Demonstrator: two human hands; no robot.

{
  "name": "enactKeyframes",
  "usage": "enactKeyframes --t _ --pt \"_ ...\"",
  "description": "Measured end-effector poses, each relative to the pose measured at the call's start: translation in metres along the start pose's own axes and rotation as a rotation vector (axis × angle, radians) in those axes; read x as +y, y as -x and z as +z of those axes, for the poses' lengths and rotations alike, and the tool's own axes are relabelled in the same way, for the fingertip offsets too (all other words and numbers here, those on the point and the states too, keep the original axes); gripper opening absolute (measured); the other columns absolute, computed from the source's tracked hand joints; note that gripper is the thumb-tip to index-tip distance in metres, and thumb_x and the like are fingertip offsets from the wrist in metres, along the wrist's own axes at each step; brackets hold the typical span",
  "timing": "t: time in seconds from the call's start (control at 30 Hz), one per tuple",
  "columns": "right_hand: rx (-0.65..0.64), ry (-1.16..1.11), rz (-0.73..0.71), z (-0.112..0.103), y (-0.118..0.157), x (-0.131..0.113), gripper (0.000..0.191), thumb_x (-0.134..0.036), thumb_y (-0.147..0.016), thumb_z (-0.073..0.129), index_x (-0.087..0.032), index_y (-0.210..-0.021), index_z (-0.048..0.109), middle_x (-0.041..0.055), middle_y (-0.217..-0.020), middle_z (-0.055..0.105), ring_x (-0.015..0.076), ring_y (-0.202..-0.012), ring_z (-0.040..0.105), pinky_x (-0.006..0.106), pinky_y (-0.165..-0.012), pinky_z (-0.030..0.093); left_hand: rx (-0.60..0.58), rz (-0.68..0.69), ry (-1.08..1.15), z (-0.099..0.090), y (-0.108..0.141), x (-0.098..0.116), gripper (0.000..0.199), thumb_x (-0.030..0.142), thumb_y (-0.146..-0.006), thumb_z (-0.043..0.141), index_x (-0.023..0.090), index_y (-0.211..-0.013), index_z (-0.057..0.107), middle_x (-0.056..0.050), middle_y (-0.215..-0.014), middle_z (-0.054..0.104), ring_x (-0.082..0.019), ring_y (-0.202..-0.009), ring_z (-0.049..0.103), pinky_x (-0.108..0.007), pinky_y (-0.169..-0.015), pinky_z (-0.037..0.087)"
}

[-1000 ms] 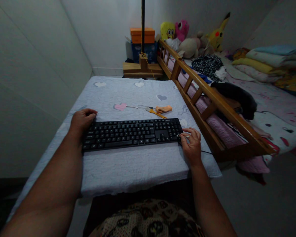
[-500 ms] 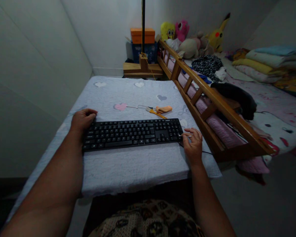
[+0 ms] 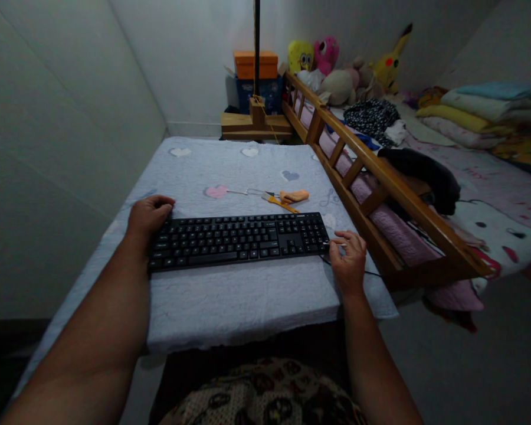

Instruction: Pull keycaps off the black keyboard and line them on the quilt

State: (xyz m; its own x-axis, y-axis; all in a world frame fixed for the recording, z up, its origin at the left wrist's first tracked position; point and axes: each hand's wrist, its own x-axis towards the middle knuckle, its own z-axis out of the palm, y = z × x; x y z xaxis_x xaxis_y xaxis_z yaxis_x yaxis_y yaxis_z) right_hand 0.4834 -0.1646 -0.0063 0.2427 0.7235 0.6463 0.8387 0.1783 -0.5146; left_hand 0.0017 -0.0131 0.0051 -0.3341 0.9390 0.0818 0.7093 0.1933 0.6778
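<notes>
Got a black full-size keyboard [image 3: 230,242] lying flat across the desk [image 3: 248,319], space bar side nearest the body, number pad [image 3: 310,231] at the right end. Working on a pale blue heart-print cloth [image 3: 212,168] spread over the desk. See the left hand [image 3: 148,215] on the keyboard's far left corner, fingers curled around that end; can't tell whether gripping or only resting, fingertips hidden. See the right hand [image 3: 347,260] just off the right end, closed in a pinch on a thin pale stick [image 3: 327,243], white tip aimed left at the number pad's edge; too small to tell if touching a key. Also see a black cable [image 3: 372,273] passing by the right wrist toward the wooden bed rail [image 3: 380,171]. Just past the keyboard, see a yellow brush [image 3: 283,204] lying at a slant, bristles toward the far left, close against an orange-handled tool [image 3: 294,196], with a wire loop [image 3: 256,190] left of the handle. Behind the rail, see a SpongeBob plush [image 3: 301,57], a pink plush [image 3: 326,54] and a Pikachu plush [image 3: 387,69], plus stacked bedding [image 3: 473,121]. Beyond the desk, see an orange box [image 3: 244,65] on a blue bin [image 3: 269,94].
</notes>
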Motion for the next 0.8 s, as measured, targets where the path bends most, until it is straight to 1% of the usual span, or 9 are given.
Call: enactKeyframes --t 0.13,0.33,0.47,0.6,0.8 --pt "0.01 -0.002 -0.01 -0.0011 0.0003 0.0003 0.013 -0.02 -0.085 0.057 -0.022 -0.075 0.064 0.0091 -0.101 0.07 0.0289 -0.114 0.058 0.056 -0.105 0.042 -0.004 0.008 0.011 0.0006 0.0007 -0.0005 0.044 0.037 -0.066 0.057 0.016 -0.101 0.075 -0.005 -0.088 0.07 -0.022 -0.083 0.06 -0.037 -0.087 0.05" --pt "0.012 0.009 -0.011 -0.0018 0.0005 0.0003 0.014 -0.019 -0.083 0.055 -0.022 -0.072 0.062 0.0081 -0.1 0.071 0.0285 -0.113 0.058 0.054 -0.104 0.043 -0.008 -0.01 0.003 -0.0009 0.0012 0.0043 0.045 0.036 -0.065 0.056 0.015 -0.099 0.075 -0.004 -0.089 0.071 -0.021 -0.083 0.06 -0.037 -0.089 0.05" --pt "0.023 0.016 -0.011 -0.0016 0.0004 -0.0004 0.015 -0.019 -0.083 0.054 -0.022 -0.071 0.061 0.0083 -0.099 0.071 0.0291 -0.112 0.058 0.054 -0.104 0.043 -0.005 0.001 0.004 -0.0005 0.0005 0.0026 0.046 0.036 -0.065 0.056 0.015 -0.101 0.075 -0.005 -0.089 0.071 -0.022 -0.082 0.06 -0.038 -0.089 0.051" --pt "0.005 0.011 -0.005 -0.0013 0.0009 0.0 0.015 -0.02 -0.085 0.054 -0.022 -0.072 0.062 0.0085 -0.101 0.071 0.0294 -0.115 0.057 0.054 -0.105 0.042 -0.004 0.016 0.02 0.0004 0.0007 0.0001 0.044 0.036 -0.065 0.057 0.015 -0.1 0.074 -0.005 -0.088 0.07 -0.022 -0.083 0.061 -0.038 -0.089 0.051" --pt "-0.031 -0.006 0.016 -0.0018 -0.0019 -0.0002 0.016 -0.023 -0.087 0.054 -0.022 -0.075 0.064 0.0087 -0.103 0.071 0.0288 -0.114 0.056 0.053 -0.106 0.04 0.009 0.012 0.006 -0.0008 0.0019 0.0033 0.041 0.035 -0.064 0.057 0.016 -0.096 0.074 -0.003 -0.085 0.07 -0.021 -0.081 0.06 -0.038 -0.089 0.051"
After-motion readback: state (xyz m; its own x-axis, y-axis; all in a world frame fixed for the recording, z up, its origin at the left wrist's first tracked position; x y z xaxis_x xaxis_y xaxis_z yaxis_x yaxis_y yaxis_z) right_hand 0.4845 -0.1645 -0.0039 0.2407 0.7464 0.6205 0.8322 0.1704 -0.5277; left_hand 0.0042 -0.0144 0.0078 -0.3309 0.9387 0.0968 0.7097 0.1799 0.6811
